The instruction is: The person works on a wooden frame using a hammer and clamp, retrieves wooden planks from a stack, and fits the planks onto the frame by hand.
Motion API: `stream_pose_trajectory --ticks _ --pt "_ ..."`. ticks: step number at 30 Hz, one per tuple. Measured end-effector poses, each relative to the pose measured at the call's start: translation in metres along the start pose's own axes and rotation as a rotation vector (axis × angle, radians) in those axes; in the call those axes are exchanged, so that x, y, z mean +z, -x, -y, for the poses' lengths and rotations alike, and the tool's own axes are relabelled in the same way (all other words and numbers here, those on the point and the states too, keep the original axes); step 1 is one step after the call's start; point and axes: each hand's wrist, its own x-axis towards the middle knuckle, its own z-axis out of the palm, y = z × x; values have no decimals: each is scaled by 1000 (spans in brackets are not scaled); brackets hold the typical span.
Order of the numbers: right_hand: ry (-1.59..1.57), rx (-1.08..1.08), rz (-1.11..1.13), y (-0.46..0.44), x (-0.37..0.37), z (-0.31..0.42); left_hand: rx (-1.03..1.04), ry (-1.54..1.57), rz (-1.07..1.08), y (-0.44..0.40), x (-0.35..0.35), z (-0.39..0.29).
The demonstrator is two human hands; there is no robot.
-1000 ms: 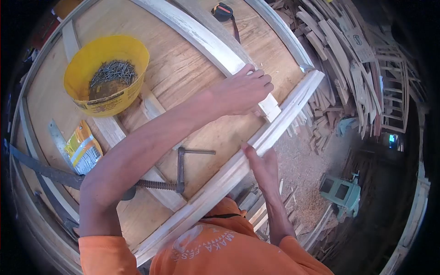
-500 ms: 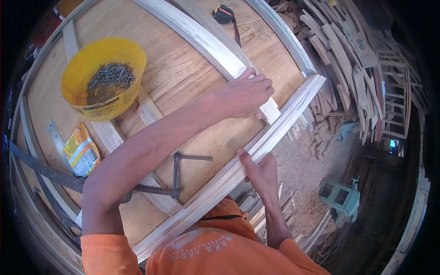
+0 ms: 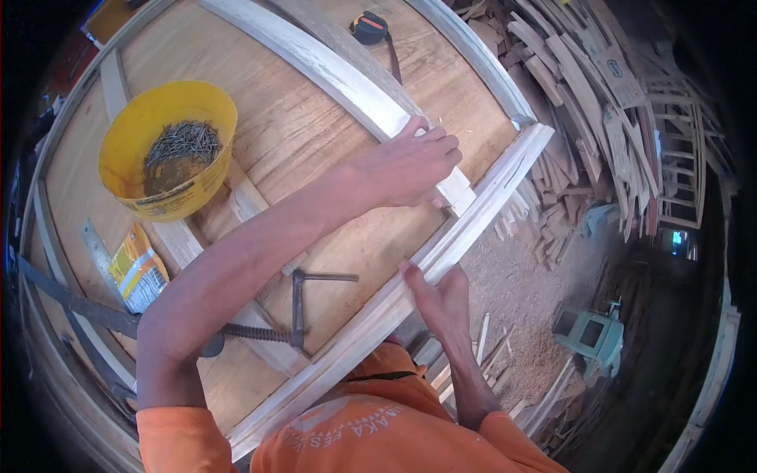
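Observation:
My left hand [image 3: 410,165] is closed over a pale wooden batten [image 3: 359,102] near its squared end, which meets the frame's edge rail. Its fingers curl across the wood. My right hand [image 3: 441,303] grips the light wooden edge rail [image 3: 347,335] nearest my body, thumb on top, other fingers mostly hidden. Left of my left arm, a yellow bowl [image 3: 211,102] holds many nails [image 3: 183,143]. Below that arm a metal clamp with a threaded screw and bent handle [image 3: 297,307] lies across the plywood panel [image 3: 347,244].
A tape measure [image 3: 368,28] rests on the panel at the top. An orange and yellow packet [image 3: 138,268] lies beside a metal strip [image 3: 98,248] at the left. Wood offcuts [image 3: 552,75] are piled at right, and a green machine [image 3: 590,333] stands on the shavings-strewn floor.
The view has shifted slightly, so the bowl and clamp appear lower and further left. My right hand has slid a little down-left along the rail. My left hand keeps its hold on the batten.

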Motion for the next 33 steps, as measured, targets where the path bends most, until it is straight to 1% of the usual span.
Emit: stream_pose_trajectory --ticks 4,6,7,8,9,10,12,14,16,17,18,19,20,22,23,24,26,27,28,29,30,31,32,33 --pt "-35 -44 27 -2 -4 8 -4 5 10 -2 -1 0" --pt "55 -48 127 -5 -9 9 -10 -35 -7 -3 -1 3" --pt "98 -96 73 -8 -8 -5 -16 -31 14 -3 0 5" --pt "87 -80 86 -10 -8 -6 16 -52 -10 -6 3 8" --pt "76 -169 46 -11 -7 -5 37 -71 -32 -5 5 10" --pt "64 -256 21 -8 -5 -5 51 -50 -8 -6 7 13" --pt "155 -56 30 2 -7 20 66 -12 4 -7 8 19" --pt "170 60 147 -2 -11 19 90 -25 0 -9 9 21" --pt "244 -17 148 -1 -12 15 118 -85 17 -12 13 21" --pt "234 -24 187 -4 -13 14 130 -117 20 -12 14 22" --pt "229 32 229 -6 -16 13 97 -126 30 -11 11 21" --pt "230 94 267 -6 -19 13 97 -151 84 -12 6 16" --pt "235 88 295 -8 -17 10 100 -177 133 -9 4 15" --pt "85 36 290 -3 -17 2 59 -168 159 -7 2 13" --pt "194 56 265 2 -23 8 52 -166 180 -9 3 14" --pt "200 57 269 6 -31 21 47 -162 177 -10 4 17" --pt "443 196 519 17 -43 46 70 -188 125 -10 11 20" --pt "446 173 479 23 -43 46 70 -184 117 -9 10 18" --pt "453 166 470 27 -41 42 61 -178 154 -11 9 18" --pt "403 149 506 31 -39 33 51 -174 189 -13 6 18" --pt "350 130 546 34 -37 22 51 -181 177 -14 4 17" --pt "361 172 597 39 -36 19 51 -179 184 -13 4 16" --pt "362 163 601 42 -36 22 46 -175 197 -11 3 17" --pt "252 112 660 51 -36 26 41 -172 198 -10 3 16"
